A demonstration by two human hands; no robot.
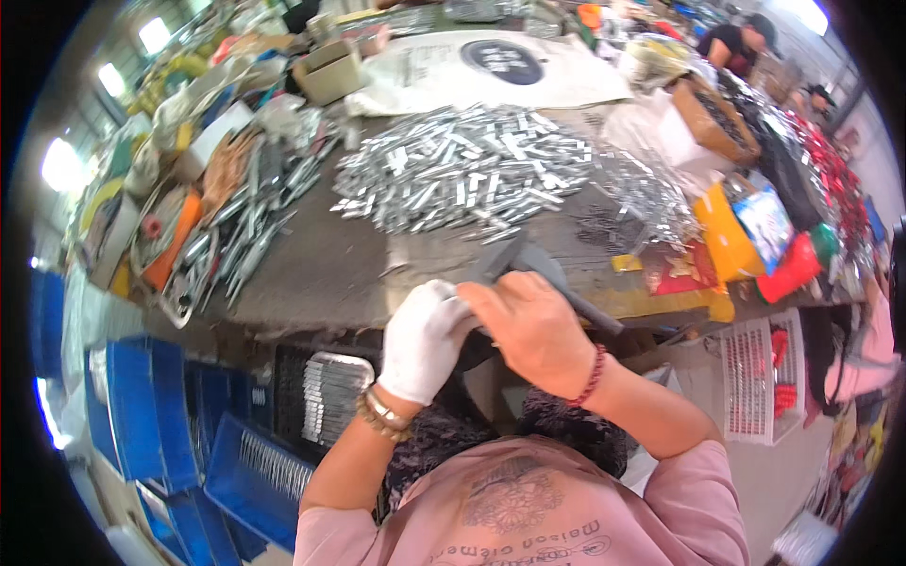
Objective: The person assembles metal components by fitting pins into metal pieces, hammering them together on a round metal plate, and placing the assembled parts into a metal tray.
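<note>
My left hand [420, 341], in a white glove, is at the table's front edge with its fingers bent inward. Bare and with a red bead bracelet at the wrist, my right hand [540, 332] meets it fingertip to fingertip. Both hands are closed; whatever they pinch is hidden between them. Just beyond the right hand a dark grey metal piece [540, 259] with a long bar rests at the table edge, partly covered by that hand. Farther out lies a wide heap of small flat silvery metal pieces [462, 165] on the worn table [321, 269].
Longer metal strips [250, 231] and an orange container [175, 250] crowd the left. At right are a thin wire-like metal pile [651, 193], a yellow packet [727, 231] and a red bottle [793, 269]. Blue bins [250, 467] and a white basket [748, 382] stand below.
</note>
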